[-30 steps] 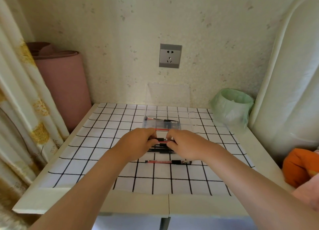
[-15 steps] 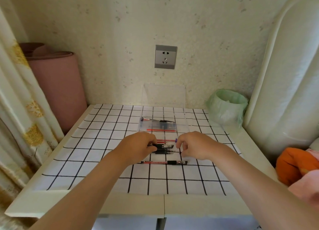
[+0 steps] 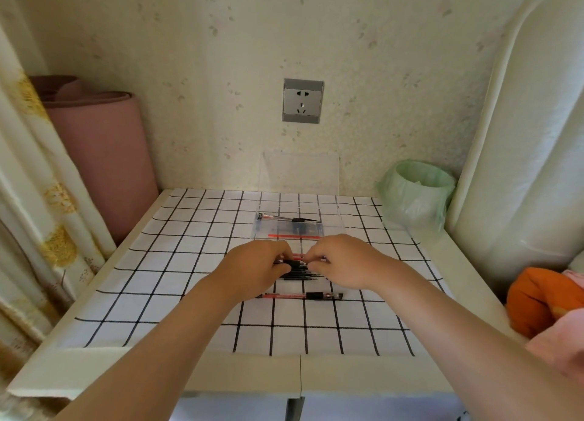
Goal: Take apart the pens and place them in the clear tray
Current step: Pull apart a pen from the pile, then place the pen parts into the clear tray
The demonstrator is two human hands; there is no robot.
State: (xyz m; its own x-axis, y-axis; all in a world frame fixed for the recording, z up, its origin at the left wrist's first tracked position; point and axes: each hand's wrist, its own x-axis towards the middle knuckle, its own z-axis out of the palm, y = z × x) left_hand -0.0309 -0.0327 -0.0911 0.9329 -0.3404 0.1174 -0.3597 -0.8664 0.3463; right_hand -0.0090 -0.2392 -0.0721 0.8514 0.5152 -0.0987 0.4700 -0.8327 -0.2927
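A clear tray [image 3: 339, 223] stands mid-table with its lid raised against the wall. Inside it lie pen parts, among them a red refill [image 3: 292, 236] and a black-capped barrel [image 3: 294, 220]. In front of the tray my left hand [image 3: 256, 270] and my right hand [image 3: 343, 262] meet over a pile of black pens [image 3: 300, 273]. Both pinch one pen with a black grip [image 3: 295, 264], one hand at each end. A whole red pen [image 3: 300, 296] lies alone on the cloth, nearer to me.
A white cloth with a black grid [image 3: 189, 262] covers the table. A green-lined bin [image 3: 414, 193] stands at the back right, a pink roll [image 3: 104, 161] at the back left. A curtain hangs at the left. An orange and pink bundle [image 3: 543, 303] lies at the right edge.
My hands drew apart half a second ago and have come back together over the pile. The camera has tipped slightly. The tray and the red pen have not moved.
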